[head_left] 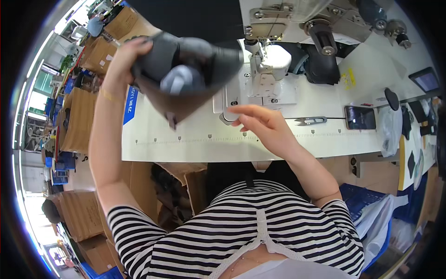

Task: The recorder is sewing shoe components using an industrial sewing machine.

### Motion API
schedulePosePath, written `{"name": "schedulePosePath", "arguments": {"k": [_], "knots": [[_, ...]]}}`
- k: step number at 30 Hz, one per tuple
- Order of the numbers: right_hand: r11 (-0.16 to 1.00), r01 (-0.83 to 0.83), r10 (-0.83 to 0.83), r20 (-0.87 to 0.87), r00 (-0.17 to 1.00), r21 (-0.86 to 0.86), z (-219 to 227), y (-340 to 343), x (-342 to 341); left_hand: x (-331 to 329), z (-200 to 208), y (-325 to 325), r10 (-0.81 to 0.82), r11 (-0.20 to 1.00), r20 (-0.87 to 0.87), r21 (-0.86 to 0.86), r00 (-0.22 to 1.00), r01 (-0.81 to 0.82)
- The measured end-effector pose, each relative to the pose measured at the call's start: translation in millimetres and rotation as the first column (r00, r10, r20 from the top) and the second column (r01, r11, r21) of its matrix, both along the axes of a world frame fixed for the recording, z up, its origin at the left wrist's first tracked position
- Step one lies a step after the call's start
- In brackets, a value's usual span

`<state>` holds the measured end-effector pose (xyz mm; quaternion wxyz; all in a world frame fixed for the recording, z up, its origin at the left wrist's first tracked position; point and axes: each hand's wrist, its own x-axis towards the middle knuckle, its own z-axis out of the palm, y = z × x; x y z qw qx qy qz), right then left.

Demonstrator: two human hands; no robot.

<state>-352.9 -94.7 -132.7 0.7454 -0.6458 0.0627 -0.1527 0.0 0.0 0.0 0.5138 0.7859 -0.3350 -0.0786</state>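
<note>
My left hand is raised at the left, fingers closed round the edge of a hollow dark fabric piece. Motion blurs this piece; it has black and brownish sides, a pale grey patch inside and a small tab at its lower tip, and its exact kind cannot be made out. My right hand holds nothing and hovers over the white table, its fingers stretched out to the left and slightly apart. Just beyond it stands a white sewing machine, whose needle area is free of my hands.
Thread snips and a dark phone lie right of my right hand. Dark fabric pieces sit behind the machine. A ruler strip runs along the table's front. Below stands an open cardboard box; more cartons are stacked left.
</note>
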Motion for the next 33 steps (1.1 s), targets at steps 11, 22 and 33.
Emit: {"name": "schedulePosePath", "arguments": {"k": [11,22,33], "knots": [[0.949,-0.224,0.170,-0.238,0.956,-0.222,-9.2,13.1,-22.4,135.2,6.2,-40.9,-0.181,0.852,0.634,0.483,0.752,-0.203],[0.925,-0.342,0.294,-0.258,0.921,-0.167,-22.3,23.1,-1.0,121.4,-16.1,45.6,-0.236,0.633,0.787,0.570,0.570,-0.524],[0.947,-0.109,0.135,-0.068,0.988,0.303,-47.8,54.0,64.3,-156.7,-152.4,132.6,0.069,0.887,-0.642,-0.312,0.763,-0.342]]}}
